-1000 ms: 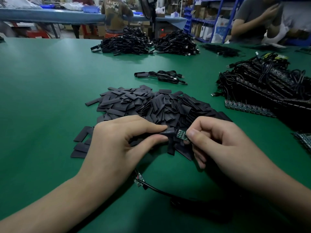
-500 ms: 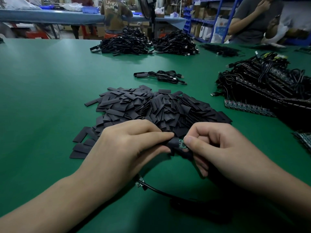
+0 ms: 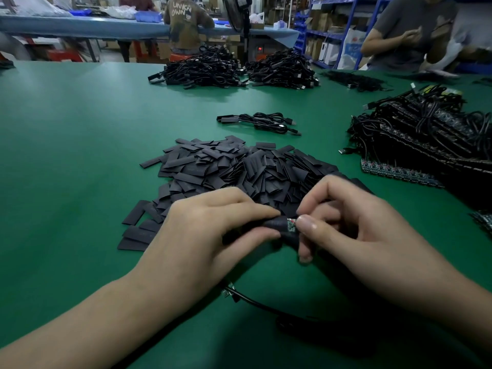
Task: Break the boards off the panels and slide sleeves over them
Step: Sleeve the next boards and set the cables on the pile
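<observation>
My left hand (image 3: 213, 230) pinches a black sleeve (image 3: 271, 224) between thumb and forefinger. A small green board (image 3: 291, 225) sticks out of the sleeve's right end, only a sliver of it showing. My right hand (image 3: 354, 227) pinches that end of the board with its thumb on top. Both hands hover just in front of a big heap of flat black sleeves (image 3: 239, 169) on the green table (image 3: 80, 155). A black cable (image 3: 255, 302) with a bare board end lies below my hands.
Panels with boards and cables are stacked at the right (image 3: 426, 139). A few finished cables (image 3: 261, 122) lie beyond the sleeve heap, and two larger cable piles (image 3: 234, 69) sit further back. People work at the far side of the table.
The sleeve has slid further over the board, so less of the green board shows. Both hands have stayed close together in front of the heap.
</observation>
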A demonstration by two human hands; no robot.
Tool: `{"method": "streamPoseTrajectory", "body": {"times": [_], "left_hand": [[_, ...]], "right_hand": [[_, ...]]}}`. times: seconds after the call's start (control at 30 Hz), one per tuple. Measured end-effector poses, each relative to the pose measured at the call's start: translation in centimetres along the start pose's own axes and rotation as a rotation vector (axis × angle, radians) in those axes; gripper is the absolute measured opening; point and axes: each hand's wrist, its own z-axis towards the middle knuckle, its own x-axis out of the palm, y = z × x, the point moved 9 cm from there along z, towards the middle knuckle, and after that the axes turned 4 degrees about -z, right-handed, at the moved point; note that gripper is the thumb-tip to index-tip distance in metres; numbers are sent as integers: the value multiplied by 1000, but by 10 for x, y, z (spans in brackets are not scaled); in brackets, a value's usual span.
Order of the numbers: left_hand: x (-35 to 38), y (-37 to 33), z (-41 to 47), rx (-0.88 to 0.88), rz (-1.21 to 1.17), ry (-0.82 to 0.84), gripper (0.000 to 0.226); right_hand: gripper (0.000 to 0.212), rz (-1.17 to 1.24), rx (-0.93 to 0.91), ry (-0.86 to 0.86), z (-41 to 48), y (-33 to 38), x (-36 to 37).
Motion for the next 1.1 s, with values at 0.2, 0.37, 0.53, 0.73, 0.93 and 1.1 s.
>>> {"method": "streamPoseTrajectory", "body": {"times": [0.2, 0.37, 0.53, 0.73, 0.93, 1.1], "left_hand": [[-8, 9, 2, -51, -60, -104, 19], [-8, 3, 3, -23, -85, -108, 19], [-5, -2, 1, -1, -82, -61, 19], [-6, -3, 0, 12, -105, -87, 18], [-5, -4, 0, 29, -118, -72, 18], [-4, -9, 0, 75, -75, -64, 20]], "right_hand": [[11, -308, -255, -215, -6, 23, -23], [2, -354, -305, -253, -9, 31, -24], [3, -386, -340, -235, -11, 37, -20], [3, -376, -346, -237, -11, 37, -21], [2, -365, -338, -240, -11, 36, -20], [2, -290, -299, -217, -10, 30, -16]]}}
